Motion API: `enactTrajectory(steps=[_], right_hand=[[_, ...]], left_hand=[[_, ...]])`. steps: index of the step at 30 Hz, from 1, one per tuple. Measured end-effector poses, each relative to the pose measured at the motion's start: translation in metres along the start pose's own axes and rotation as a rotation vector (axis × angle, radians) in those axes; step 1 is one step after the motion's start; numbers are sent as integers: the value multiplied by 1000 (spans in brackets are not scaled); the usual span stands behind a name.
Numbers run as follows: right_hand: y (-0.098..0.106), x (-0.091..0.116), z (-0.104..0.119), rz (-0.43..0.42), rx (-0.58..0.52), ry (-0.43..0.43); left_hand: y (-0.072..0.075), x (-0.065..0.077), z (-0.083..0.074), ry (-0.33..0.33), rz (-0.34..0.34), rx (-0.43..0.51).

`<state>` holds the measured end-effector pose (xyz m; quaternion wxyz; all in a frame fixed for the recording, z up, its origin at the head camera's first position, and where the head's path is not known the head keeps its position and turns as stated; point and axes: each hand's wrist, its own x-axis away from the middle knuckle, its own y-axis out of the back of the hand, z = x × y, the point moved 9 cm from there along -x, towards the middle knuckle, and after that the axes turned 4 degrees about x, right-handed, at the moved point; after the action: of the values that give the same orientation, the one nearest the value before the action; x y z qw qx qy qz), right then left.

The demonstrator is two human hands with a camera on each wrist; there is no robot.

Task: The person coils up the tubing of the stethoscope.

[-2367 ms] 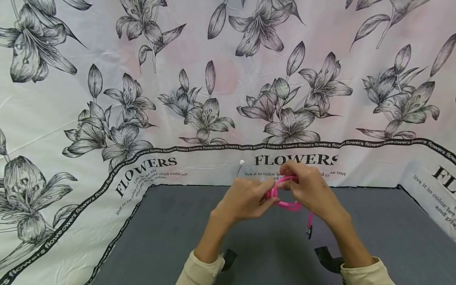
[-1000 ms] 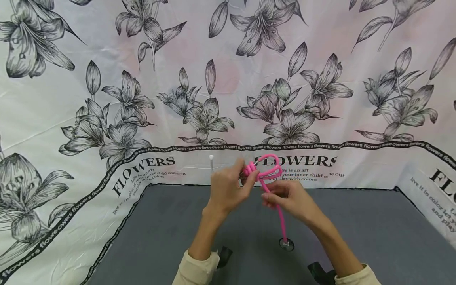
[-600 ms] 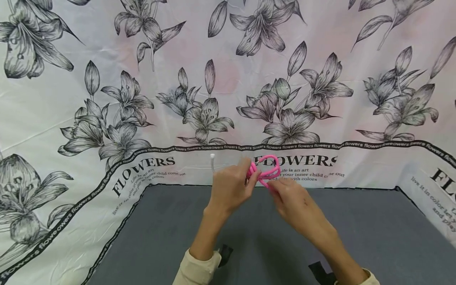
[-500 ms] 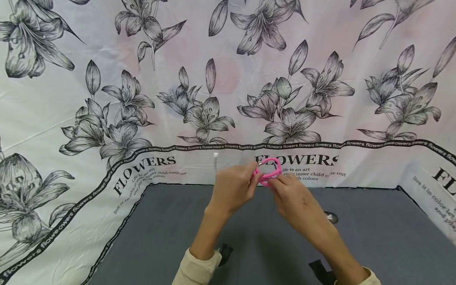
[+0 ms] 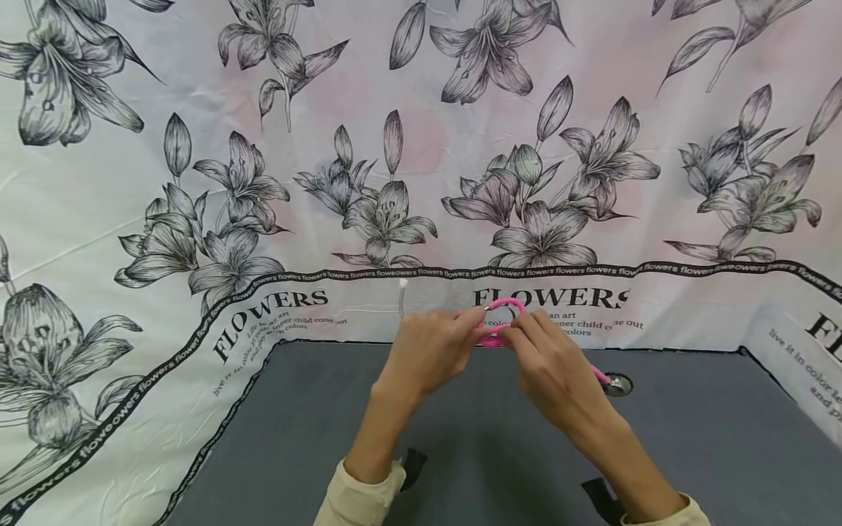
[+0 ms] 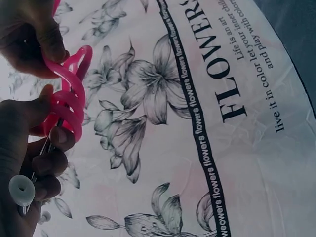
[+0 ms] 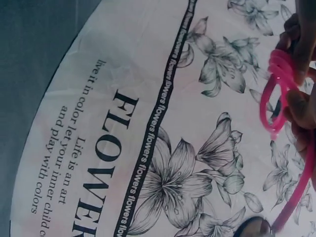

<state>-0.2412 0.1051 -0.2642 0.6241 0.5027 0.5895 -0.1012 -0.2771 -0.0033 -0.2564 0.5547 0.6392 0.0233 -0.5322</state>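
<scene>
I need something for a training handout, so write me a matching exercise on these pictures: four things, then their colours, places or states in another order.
Column one
1. Tubing
2. Ear tip
3. Chest piece
4. Tabletop

Column two
A. Dark grey
B. Round, right of the right hand in the head view
C. Pink and looped
D. White, above the left hand in the head view

Pairs: 1-C, 2-D, 3-B, 4-A

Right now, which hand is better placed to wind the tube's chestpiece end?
Probably the right hand: it pinches the pink tube nearer the chestpiece, while the left hand grips the coils.
</scene>
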Motion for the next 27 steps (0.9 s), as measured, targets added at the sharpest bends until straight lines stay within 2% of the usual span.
enactTrajectory(steps=[3, 6, 10, 12, 16, 18, 21, 24, 27], right_hand=[[6, -1, 0, -33, -51, 22], [10, -4, 1, -30, -69, 57], [12, -11, -1, -6, -41, 100], [14, -14, -6, -7, -35, 92], [17, -20, -19, 1, -51, 54], [18, -21, -23, 8, -78, 48], [15, -20, -27, 21, -128, 43], [14, -17, -34, 21, -175, 17], [8, -14, -44, -2, -279, -31]], left_hand=[[-1, -2, -2, -21, -4, 25], [-8, -3, -2, -36, 15, 60], [-15, 2, -7, -79, 45, 94], [-17, 5, -12, -130, 65, 118], [-22, 7, -22, -212, 89, 237], [-22, 8, -24, -227, 78, 308], [-18, 10, -21, -222, 49, 367], [-17, 11, -23, -248, 33, 374], [-16, 14, -22, -269, 28, 391]])
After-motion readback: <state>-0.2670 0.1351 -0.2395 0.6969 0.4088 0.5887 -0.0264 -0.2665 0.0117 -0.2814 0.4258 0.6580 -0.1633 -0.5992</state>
